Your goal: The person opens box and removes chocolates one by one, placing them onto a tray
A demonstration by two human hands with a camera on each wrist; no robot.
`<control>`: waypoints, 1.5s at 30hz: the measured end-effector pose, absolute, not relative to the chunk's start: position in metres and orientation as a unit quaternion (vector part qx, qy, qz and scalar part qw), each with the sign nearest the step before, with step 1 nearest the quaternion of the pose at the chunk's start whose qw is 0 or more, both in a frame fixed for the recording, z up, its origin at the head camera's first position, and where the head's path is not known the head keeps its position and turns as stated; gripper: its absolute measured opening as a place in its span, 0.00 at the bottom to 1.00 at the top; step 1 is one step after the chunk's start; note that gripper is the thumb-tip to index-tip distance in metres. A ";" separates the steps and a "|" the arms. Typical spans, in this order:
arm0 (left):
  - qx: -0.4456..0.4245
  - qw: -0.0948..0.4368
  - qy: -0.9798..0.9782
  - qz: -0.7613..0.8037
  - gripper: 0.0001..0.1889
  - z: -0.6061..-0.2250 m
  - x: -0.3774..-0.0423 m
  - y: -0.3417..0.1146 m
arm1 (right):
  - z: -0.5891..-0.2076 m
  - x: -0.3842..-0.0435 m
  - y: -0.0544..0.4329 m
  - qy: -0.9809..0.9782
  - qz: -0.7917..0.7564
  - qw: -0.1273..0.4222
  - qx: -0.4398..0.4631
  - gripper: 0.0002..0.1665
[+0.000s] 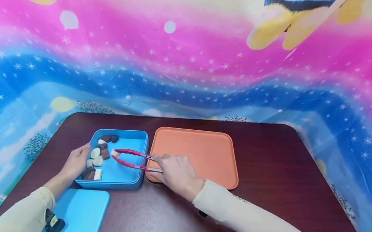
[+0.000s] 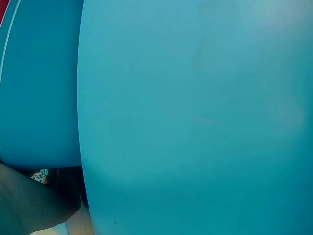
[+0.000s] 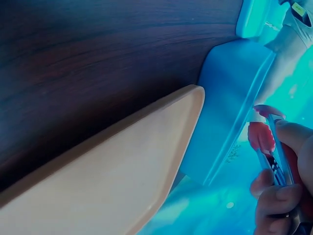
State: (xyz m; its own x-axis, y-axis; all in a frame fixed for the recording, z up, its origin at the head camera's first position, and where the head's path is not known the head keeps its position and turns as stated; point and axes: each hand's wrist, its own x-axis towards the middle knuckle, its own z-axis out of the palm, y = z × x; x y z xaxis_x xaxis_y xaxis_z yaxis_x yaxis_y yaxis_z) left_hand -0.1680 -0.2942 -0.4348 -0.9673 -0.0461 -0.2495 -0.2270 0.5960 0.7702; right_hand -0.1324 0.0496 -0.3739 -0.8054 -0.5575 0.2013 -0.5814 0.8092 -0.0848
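My right hand [image 1: 179, 174] grips a pair of red-tipped tongs [image 1: 128, 165], which reach over the blue box [image 1: 109, 186] from the right. Between the tong tips is a small pale piece [image 1: 116, 153]. Inside the box, dark brown pieces [image 1: 105, 154] and cream stone-like pieces [image 1: 98, 161] lie along the left side. My left hand [image 1: 76, 160] holds the box at its left wall, thumb near the rim. In the left wrist view, part of that hand [image 2: 36, 203] shows low beside the blue wall. The right wrist view shows fingers curled round the tongs [image 3: 279, 161].
An orange tray [image 1: 199, 152] lies just right of the box. A flat light-blue lid [image 1: 85, 209] is in front of the box, partly under the left forearm. The dark wooden table [image 1: 266, 160] extends to the right, with a printed cloth [image 1: 195, 74] behind it.
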 end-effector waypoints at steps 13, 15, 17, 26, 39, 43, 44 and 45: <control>-0.084 0.101 0.884 0.448 0.38 -0.435 -0.167 -0.300 | -0.371 -0.130 0.066 -0.951 0.124 0.070 0.274 0.27; -0.082 0.101 0.883 0.450 0.38 -0.436 -0.167 -0.299 | -0.371 -0.130 0.070 -0.952 0.136 0.072 0.264 0.28; -0.080 0.101 0.883 0.452 0.38 -0.437 -0.168 -0.297 | -0.371 -0.130 0.075 -0.954 0.147 0.072 0.251 0.30; -0.073 0.090 0.887 0.446 0.38 -0.435 -0.168 -0.295 | -0.372 -0.133 0.091 -0.960 0.165 0.066 0.217 0.33; -0.073 0.094 0.885 0.450 0.38 -0.436 -0.169 -0.293 | -0.386 -0.136 0.110 -0.960 0.181 0.095 0.193 0.30; -0.071 0.091 0.885 0.451 0.38 -0.435 -0.170 -0.293 | -0.388 -0.137 0.118 -0.960 0.183 0.104 0.182 0.29; -0.070 0.089 0.885 0.451 0.38 -0.435 -0.169 -0.293 | -0.388 -0.137 0.120 -0.961 0.181 0.107 0.181 0.30; -0.070 0.089 0.885 0.451 0.38 -0.435 -0.169 -0.293 | -0.389 -0.138 0.122 -0.961 0.180 0.107 0.178 0.30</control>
